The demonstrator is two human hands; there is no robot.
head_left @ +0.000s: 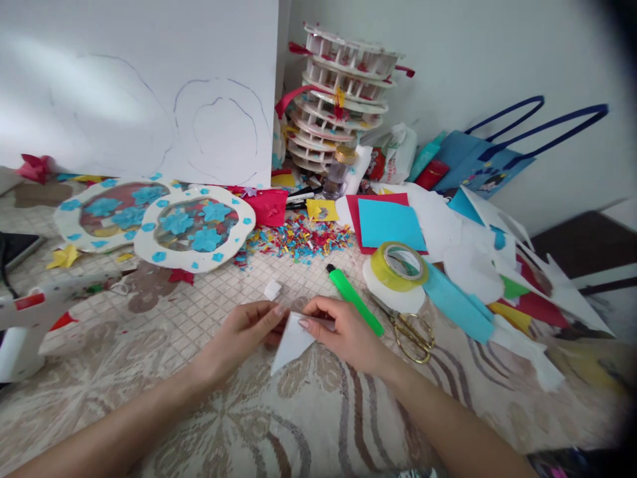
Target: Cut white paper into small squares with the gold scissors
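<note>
My left hand (243, 332) and my right hand (343, 332) meet over the patterned tablecloth, both pinching a white folded paper triangle (292, 342) at its top edge. The paper's point hangs down toward me. Just beyond my right hand lies a green marker (354, 299). A small white paper scrap (272, 289) sits just beyond my left hand's fingers.
A yellow tape roll (397, 265) and gold-handled scissors (414, 335) lie to the right. Two white flower-shaped plates with blue paper flowers (196, 227) sit at the left, confetti scraps (298, 240) in the middle. Coloured paper sheets (388, 222), a stack of white trays (343, 93), a blue bag (480, 162) and a glue gun (30, 312) surround them.
</note>
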